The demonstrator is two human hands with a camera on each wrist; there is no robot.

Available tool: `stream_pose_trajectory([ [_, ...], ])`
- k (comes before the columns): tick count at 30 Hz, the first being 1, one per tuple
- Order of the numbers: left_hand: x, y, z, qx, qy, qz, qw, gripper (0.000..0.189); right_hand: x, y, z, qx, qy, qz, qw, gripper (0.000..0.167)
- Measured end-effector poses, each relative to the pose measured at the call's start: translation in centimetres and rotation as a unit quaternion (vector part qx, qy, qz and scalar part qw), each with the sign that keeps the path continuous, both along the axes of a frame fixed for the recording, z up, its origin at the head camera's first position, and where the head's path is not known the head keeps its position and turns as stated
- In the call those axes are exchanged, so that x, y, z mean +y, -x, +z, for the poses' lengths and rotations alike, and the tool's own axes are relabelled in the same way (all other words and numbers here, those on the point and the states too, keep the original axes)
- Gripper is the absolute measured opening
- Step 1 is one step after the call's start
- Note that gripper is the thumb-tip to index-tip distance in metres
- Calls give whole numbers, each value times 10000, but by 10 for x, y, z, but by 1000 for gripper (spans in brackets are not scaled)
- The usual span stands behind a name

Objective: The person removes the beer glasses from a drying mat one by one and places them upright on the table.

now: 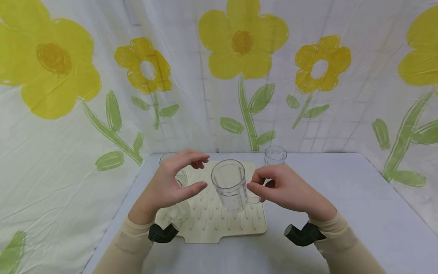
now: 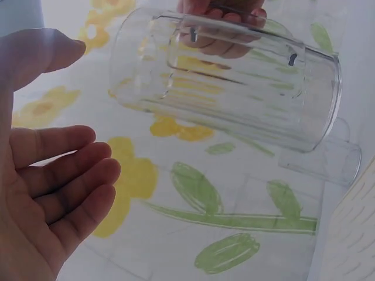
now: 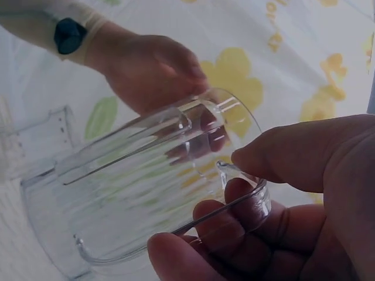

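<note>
My right hand (image 1: 278, 186) grips a clear glass mug (image 1: 230, 190) by its handle, thumb and fingers curled round it. The mug is tilted above a cream draining board (image 1: 202, 238), its round mouth facing up toward the head camera. To its left, my left hand (image 1: 178, 179) is spread with thumb and fingers apart, holding nothing. A gap separates those fingers from the mug (image 2: 234, 88) in the left wrist view. In the right wrist view, fingers (image 3: 176, 257) of the right hand wrap the handle side.
Another clear glass (image 1: 275, 156) stands at the back right, partly behind my right hand. Clear glassware (image 1: 178, 213) on the board's left side is partly covered by my left hand and wrist. A flowered curtain (image 1: 191, 114) hangs behind the white table (image 1: 342, 198).
</note>
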State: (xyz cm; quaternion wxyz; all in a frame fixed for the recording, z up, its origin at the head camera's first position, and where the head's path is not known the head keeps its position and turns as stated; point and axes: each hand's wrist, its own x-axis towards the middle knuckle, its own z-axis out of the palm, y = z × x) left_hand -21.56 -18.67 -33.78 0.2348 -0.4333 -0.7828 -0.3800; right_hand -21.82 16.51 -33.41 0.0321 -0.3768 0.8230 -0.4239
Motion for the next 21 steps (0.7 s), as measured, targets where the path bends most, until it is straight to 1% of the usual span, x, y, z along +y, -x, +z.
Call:
stream_pose_trajectory([
  [3, -9, 2, 4, 160, -153, 131, 9997, 52, 11, 2, 5, 40, -65, -131, 9999, 24],
  [4, -13, 3, 5, 164, -211, 176, 9995, 52, 15, 2, 8, 45, -87, -207, 9997, 24],
  [6, -20, 4, 8, 185, -306, 261, 9990, 52, 25, 4, 12, 108, -141, -417, 9990, 23],
  [9, -31, 5, 12, 111, -498, 346, 9981, 52, 41, 6, 20, 204, -167, -802, 9964, 22],
  [12, -43, 6, 15, 59, -844, 235, 9961, 51, 60, 7, 27, 280, -169, -1220, 9920, 20],
  [16, -58, 9, 17, -54, -1473, -50, 9891, 48, 85, 9, 34, 308, -159, -1796, 9831, 21],
  [18, -65, 10, 18, -132, -1687, -70, 9856, 45, 95, 11, 35, 284, -126, -2035, 9786, 23],
  [21, -75, 13, 17, -262, -1900, 18, 9814, 42, 108, 15, 35, 129, -17, -2268, 9739, 24],
])
